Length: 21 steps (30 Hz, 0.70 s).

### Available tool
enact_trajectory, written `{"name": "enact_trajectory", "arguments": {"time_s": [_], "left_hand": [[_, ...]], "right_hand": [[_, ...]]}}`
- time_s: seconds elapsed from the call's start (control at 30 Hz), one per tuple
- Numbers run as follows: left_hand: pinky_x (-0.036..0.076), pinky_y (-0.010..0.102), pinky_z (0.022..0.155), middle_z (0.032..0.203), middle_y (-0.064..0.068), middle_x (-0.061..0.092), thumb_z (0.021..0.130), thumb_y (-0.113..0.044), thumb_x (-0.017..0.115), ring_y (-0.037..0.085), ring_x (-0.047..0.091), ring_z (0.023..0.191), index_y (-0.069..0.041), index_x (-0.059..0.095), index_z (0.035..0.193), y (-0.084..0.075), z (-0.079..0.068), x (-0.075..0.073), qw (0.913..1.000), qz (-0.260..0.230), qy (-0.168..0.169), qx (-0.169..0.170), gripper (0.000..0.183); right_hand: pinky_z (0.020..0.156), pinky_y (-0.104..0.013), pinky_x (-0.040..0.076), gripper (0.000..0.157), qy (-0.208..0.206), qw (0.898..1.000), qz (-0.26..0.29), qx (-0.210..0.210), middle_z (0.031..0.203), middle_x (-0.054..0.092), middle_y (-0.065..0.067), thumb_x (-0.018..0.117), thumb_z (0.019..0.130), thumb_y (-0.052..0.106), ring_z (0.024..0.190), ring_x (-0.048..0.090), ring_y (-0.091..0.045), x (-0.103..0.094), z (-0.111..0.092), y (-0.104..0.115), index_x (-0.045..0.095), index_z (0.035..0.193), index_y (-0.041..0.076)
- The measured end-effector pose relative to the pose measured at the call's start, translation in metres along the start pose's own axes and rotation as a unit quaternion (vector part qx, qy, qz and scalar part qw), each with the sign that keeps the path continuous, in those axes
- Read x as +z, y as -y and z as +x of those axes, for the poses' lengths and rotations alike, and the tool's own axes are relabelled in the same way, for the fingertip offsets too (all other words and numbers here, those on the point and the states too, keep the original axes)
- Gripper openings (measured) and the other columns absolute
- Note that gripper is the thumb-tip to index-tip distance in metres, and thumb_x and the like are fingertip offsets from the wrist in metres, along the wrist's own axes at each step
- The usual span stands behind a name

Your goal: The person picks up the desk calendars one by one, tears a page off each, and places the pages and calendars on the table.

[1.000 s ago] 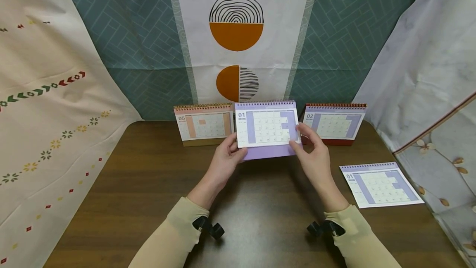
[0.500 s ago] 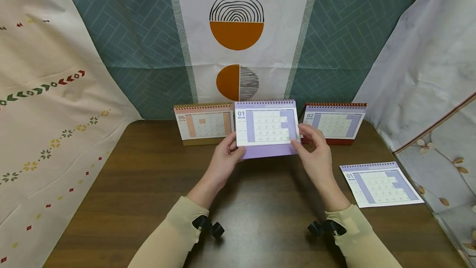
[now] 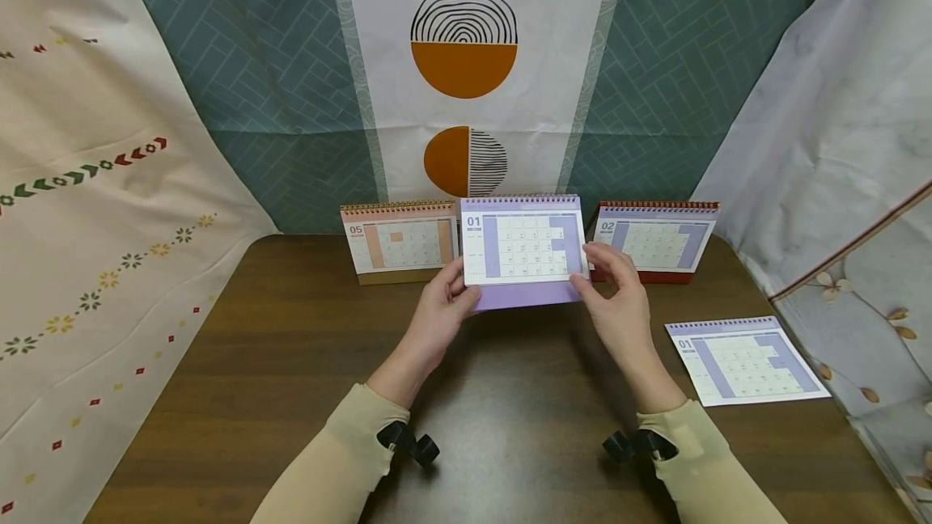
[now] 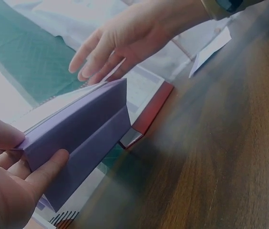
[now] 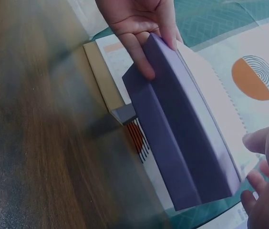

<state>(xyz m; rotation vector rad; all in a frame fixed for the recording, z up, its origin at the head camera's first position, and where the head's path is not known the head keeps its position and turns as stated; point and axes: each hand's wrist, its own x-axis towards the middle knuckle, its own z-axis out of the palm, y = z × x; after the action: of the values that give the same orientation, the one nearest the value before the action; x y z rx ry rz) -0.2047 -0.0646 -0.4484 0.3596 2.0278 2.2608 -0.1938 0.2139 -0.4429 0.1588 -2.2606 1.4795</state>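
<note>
A purple desk calendar (image 3: 524,245) with a spiral top and a page marked 01 is held up above the table at its back middle. My left hand (image 3: 439,306) grips its lower left corner, thumb on the front; the left wrist view shows fingers under the folded purple base (image 4: 82,133). At the lower right corner my right hand (image 3: 617,302) pinches the edge of the white page (image 5: 211,90), thumb in front. In the left wrist view a thin page edge rises between the right fingers. Some of the right fingertips are hidden behind the page.
An orange calendar (image 3: 404,245) marked 05 stands behind left, and a red-based calendar (image 3: 651,245) marked 02 behind right. A loose calendar sheet (image 3: 746,362) marked 01 lies on the brown wooden table (image 3: 291,395) at the right. Patterned cloth (image 3: 291,63) hangs behind.
Over the last second my right hand has shifted very slightly to the right at the page corner. The calendar and left hand stay almost still.
</note>
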Motion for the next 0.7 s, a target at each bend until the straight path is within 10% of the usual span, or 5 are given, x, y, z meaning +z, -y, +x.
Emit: {"name": "enact_trajectory", "arguments": {"time_s": [0.27,0.7], "left_hand": [[0.060,0.038,0.099,0.147,0.016,0.069,0.113,0.003,0.054,0.026,0.073,0.120,-0.007,0.050,0.163,-0.0013,-0.0004,0.0013,1.0000,-0.004,-0.003,0.000,0.052],[0.060,0.041,0.100,0.148,0.016,0.069,0.114,0.003,0.053,0.028,0.072,0.121,-0.007,0.049,0.163,0.0014,-0.0011,0.0032,0.9998,-0.012,-0.009,-0.012,0.051]], "right_hand": [[0.119,-0.071,0.035,0.069,0.037,0.992,-0.124,-0.003,0.167,0.044,-0.022,0.086,0.098,0.013,0.152,0.038,-0.045,-0.0008,0.0027,-0.0074,0.056,0.160,0.004],[0.120,-0.069,0.037,0.073,0.034,0.992,-0.123,0.019,0.165,0.051,-0.018,0.086,0.099,0.013,0.152,0.043,-0.043,-0.0005,0.0019,-0.0046,0.054,0.164,0.014]]}}
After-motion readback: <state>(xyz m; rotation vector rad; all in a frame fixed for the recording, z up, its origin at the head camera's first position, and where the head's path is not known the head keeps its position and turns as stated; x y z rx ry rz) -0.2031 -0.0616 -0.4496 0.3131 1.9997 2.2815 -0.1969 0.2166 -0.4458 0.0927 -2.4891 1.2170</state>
